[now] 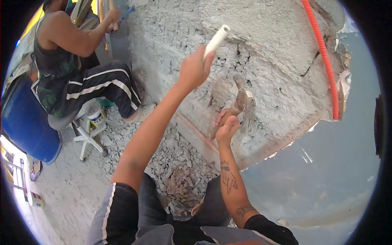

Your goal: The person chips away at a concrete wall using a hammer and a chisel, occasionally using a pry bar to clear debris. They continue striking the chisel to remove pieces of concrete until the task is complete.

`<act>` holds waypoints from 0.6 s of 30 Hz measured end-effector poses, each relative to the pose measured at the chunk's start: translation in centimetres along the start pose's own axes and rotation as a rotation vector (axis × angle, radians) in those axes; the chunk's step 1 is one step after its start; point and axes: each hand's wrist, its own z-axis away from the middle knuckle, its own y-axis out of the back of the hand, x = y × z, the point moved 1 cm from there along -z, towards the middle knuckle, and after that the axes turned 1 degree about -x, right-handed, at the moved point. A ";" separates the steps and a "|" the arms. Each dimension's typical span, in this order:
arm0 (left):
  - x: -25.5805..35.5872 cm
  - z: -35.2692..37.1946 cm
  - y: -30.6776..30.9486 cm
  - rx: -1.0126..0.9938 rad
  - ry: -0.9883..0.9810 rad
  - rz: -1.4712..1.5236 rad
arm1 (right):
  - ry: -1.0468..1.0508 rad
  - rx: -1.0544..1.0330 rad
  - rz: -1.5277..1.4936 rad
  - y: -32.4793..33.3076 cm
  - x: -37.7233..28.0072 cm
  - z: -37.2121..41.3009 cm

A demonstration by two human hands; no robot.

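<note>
Held up in the left hand (194, 70) at the upper centre of the frame, with fingers wrapped firmly around it: a white tube-like handle (216, 39), slanting up to the right, with a round, hollow-looking end. Hidden in the fist lower down, so impossible to tell what lies at the other end.

Gripped in the right hand (227, 127), just right of the frame's centre: a wooden-handled tool (231, 115) with a worn metal head, curved at its upper tip. Slants up to the right in front of the rough wall (171, 45), with head set close to the broken patch; cannot tell whether in contact.

Down the upper right, running along the wall: an orange corrugated conduit (324, 57). Below the ragged edge at the lower right, a smooth grey surface (310, 183). Between the legs at the lower centre, and along the foot of the wall, heaped rubble (181, 185).

Seated at the upper left, a co-worker (61, 36) in striped trousers, with a light-coloured handle in the grasp. Near that person, a blue barrel (28, 118), a white chair base (88, 136) and a labelled tub (96, 115).
</note>
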 end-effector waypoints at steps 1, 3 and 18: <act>0.0 -0.6 -0.2 0.000 0.000 0.001 | 0.021 -0.005 -0.011 0.1 -0.3 -0.1; -0.1 -1.8 -0.4 0.033 -0.012 0.047 | 0.045 -0.007 -0.025 0.2 -1.0 -0.3; 0.0 -2.1 -1.9 -0.002 0.090 0.034 | 0.919 -0.004 0.951 -3.1 -18.7 -12.2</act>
